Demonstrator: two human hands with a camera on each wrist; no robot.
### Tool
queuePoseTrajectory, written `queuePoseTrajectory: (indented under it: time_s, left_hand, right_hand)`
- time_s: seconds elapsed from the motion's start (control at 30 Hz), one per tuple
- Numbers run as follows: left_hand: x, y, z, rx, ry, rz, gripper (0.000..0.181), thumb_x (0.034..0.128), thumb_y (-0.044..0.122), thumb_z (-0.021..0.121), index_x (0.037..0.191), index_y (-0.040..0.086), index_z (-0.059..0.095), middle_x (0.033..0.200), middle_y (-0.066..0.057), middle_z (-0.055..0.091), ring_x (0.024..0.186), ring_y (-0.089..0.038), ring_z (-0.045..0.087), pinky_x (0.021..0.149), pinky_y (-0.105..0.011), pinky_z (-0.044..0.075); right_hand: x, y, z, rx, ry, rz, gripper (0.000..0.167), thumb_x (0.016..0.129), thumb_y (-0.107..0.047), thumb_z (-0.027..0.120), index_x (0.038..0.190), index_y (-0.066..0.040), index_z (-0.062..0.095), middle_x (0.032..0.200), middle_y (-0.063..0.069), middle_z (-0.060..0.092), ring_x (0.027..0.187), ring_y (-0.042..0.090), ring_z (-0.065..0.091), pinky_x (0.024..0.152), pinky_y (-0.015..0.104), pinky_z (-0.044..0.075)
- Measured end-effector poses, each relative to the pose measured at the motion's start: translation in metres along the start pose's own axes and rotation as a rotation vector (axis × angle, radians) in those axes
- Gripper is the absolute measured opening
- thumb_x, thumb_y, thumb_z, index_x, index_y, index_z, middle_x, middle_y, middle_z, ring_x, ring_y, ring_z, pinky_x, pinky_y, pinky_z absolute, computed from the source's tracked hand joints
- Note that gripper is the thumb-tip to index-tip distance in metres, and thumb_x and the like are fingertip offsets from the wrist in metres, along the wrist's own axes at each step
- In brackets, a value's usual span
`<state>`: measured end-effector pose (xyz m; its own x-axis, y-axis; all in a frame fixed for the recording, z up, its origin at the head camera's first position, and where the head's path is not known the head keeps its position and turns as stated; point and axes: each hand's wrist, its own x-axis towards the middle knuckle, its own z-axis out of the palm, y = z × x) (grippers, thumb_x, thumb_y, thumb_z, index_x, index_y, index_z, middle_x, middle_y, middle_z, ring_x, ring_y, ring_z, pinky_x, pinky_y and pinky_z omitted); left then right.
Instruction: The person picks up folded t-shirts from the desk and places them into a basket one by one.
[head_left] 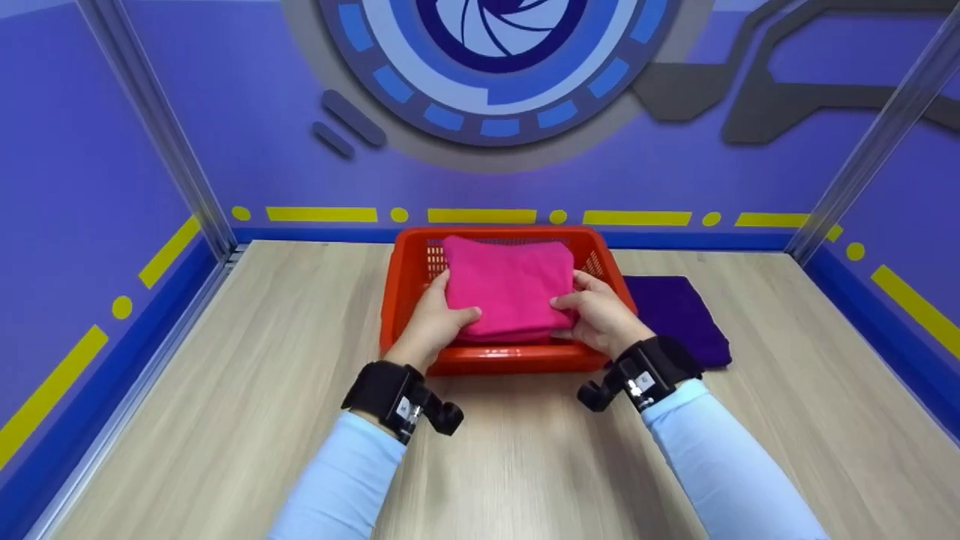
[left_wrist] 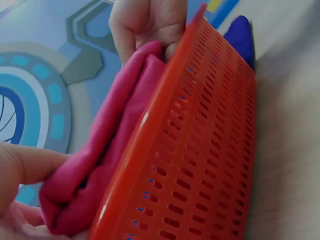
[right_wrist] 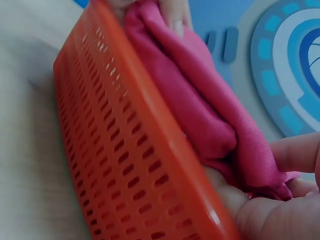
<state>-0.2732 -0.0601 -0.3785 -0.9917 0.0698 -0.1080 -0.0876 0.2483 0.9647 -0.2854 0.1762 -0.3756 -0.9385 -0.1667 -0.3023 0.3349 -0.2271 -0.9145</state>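
A: Where do we find the pink cloth (head_left: pixel 510 285)?

B: We see it folded in layers in the mouth of the red basket (head_left: pixel 495 360), part of it standing above the rim. We cannot tell whether its underside touches the basket's floor.

A: And how do we read the fingers?

B: On the left hand (head_left: pixel 433 321), we see thumb and fingers pinching the cloth's left edge, the thumb lying on top. The right hand (head_left: pixel 602 316) pinches the right edge, layers caught between thumb and fingers.

A: What else do we have around them?

B: We have a purple cloth (head_left: pixel 675 315) flat on the wooden table (head_left: pixel 315 315), right beside the basket and partly hidden by it. We also see a black strap (head_left: pixel 381 390) on the left wrist and light blue sleeves (head_left: pixel 345 480).
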Motion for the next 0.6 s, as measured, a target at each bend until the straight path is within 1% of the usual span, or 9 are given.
queuePoseTrajectory:
  time_s: [0.1,0.23,0.33,0.43,0.53,0.6]
  left_hand:
    - [0.003,-0.002,0.001,0.105,0.007,0.038,0.083,0.0931,0.0,0.068,0.162,0.008,0.021,0.164,-0.017,0.027,0.145,-0.032,0.034,0.117,-0.044,0.033]
    - [0.006,-0.004,0.001,0.209,-0.002,0.088,0.075,0.0925,-0.003,0.067,0.158,0.012,0.033,0.159,-0.016,0.038,0.135,-0.032,0.044,0.11,-0.044,0.04]
    - [0.008,-0.006,0.0,0.295,-0.007,0.098,0.069,0.092,-0.003,0.067,0.154,0.009,0.04,0.155,-0.016,0.044,0.133,-0.031,0.047,0.109,-0.043,0.041]
    - [0.01,-0.007,0.001,0.368,-0.026,0.092,0.066,0.0921,-0.003,0.066,0.153,0.005,0.042,0.155,-0.017,0.044,0.136,-0.03,0.046,0.112,-0.042,0.038]
    - [0.011,-0.009,0.001,0.406,-0.054,0.079,0.065,0.0926,-0.005,0.063,0.153,0.001,0.04,0.156,-0.018,0.042,0.141,-0.03,0.042,0.114,-0.041,0.037]
    - [0.012,-0.01,0.002,0.436,-0.061,0.072,0.064,0.0929,-0.006,0.06,0.153,0.0,0.04,0.155,-0.019,0.043,0.141,-0.03,0.042,0.114,-0.04,0.037]
  right_hand:
    - [0.004,0.002,0.001,-0.024,0.019,0.007,0.067,0.097,0.01,0.047,0.157,-0.011,0.027,0.135,0.018,0.045,0.115,0.033,0.057,0.104,0.062,0.044]
    - [0.008,0.004,0.004,-0.084,0.043,-0.007,0.063,0.097,0.01,0.046,0.155,-0.009,0.031,0.128,0.017,0.049,0.103,0.028,0.062,0.092,0.05,0.055]
    - [0.013,0.005,0.006,-0.128,0.066,-0.021,0.064,0.096,0.012,0.046,0.155,-0.007,0.031,0.127,0.015,0.049,0.1,0.024,0.061,0.083,0.039,0.058]
    - [0.017,0.006,0.006,-0.168,0.093,-0.016,0.065,0.096,0.014,0.046,0.156,-0.006,0.031,0.131,0.013,0.047,0.105,0.023,0.056,0.084,0.035,0.057]
    - [0.018,0.008,0.005,-0.206,0.105,-0.003,0.066,0.097,0.013,0.044,0.158,-0.006,0.028,0.137,0.014,0.043,0.111,0.024,0.052,0.09,0.037,0.054]
    - [0.019,0.009,0.004,-0.235,0.107,0.0,0.067,0.097,0.013,0.042,0.159,-0.006,0.026,0.142,0.016,0.041,0.115,0.026,0.05,0.095,0.039,0.052]
